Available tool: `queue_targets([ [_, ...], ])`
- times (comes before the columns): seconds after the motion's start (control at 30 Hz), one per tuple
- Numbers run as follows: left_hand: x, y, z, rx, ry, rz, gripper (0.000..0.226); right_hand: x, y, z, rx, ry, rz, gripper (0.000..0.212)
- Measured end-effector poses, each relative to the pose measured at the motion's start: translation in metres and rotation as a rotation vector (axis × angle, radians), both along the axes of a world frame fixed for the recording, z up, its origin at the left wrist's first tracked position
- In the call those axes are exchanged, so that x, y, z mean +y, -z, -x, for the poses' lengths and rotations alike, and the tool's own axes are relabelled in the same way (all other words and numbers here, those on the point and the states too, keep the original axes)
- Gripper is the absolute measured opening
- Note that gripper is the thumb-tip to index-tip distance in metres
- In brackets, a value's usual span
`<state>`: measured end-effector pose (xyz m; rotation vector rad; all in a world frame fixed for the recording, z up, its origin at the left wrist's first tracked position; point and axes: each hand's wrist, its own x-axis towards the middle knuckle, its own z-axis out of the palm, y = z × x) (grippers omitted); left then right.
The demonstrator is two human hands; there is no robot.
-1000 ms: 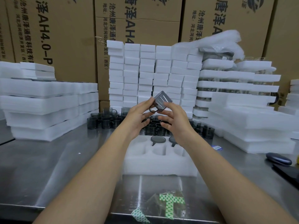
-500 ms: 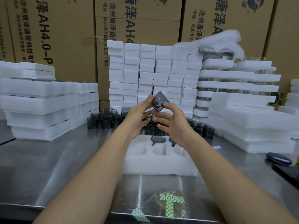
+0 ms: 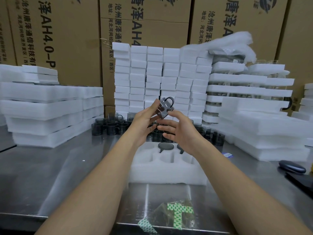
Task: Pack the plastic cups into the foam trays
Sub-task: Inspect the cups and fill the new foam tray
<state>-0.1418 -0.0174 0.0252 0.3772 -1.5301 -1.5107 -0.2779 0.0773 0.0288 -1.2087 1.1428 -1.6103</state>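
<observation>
A dark translucent plastic cup [image 3: 165, 107] with a loop handle is held in the air, tilted, handle up. My left hand [image 3: 145, 121] pinches its left side with fingertips and thumb. My right hand [image 3: 179, 131] touches the cup's lower right edge with one fingertip, its other fingers spread and straight. Below the hands a white foam tray [image 3: 169, 170] with several round pockets lies on the steel table. Two packed cups [image 3: 166, 146] sit in its back row, the right one partly hidden by my right hand. Several loose cups [image 3: 110, 128] stand behind the tray.
Stacks of foam trays [image 3: 47, 107] rise on the left, and packed stacks [image 3: 264, 129] on the right. A wall of small foam blocks [image 3: 160, 78] stands behind, with cardboard boxes [image 3: 55, 34] beyond. A dark oval case [image 3: 292, 167] lies at right, taped plastic [image 3: 177, 212] near the table's front edge.
The cup has turned between my hands, so its handle now points up. My right hand's fingers have opened and spread away from it.
</observation>
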Motion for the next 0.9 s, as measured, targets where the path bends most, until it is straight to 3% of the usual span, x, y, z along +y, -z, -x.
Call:
queue_targets([
  [0.43, 0.002, -0.001, -0.002, 0.014, -0.027, -0.033, 0.045, -0.002, 0.002, 0.003, 0.014, 0.026, 0.02, 0.051],
  [0.57, 0.002, -0.002, -0.001, 0.028, 0.01, -0.035, 0.053, -0.003, 0.0, 0.003, -0.015, 0.048, -0.009, 0.047],
  [0.67, 0.001, -0.003, -0.001, 0.035, 0.03, -0.015, 0.054, -0.003, -0.002, 0.007, -0.069, 0.03, -0.058, 0.057],
  [0.8, 0.0, -0.002, 0.0, -0.006, 0.031, 0.041, 0.051, -0.006, -0.001, 0.008, -0.027, 0.034, -0.107, 0.073],
  [0.9, -0.003, -0.001, 0.001, -0.029, -0.034, 0.037, 0.056, -0.006, 0.0, 0.01, 0.087, 0.082, -0.121, 0.072],
])
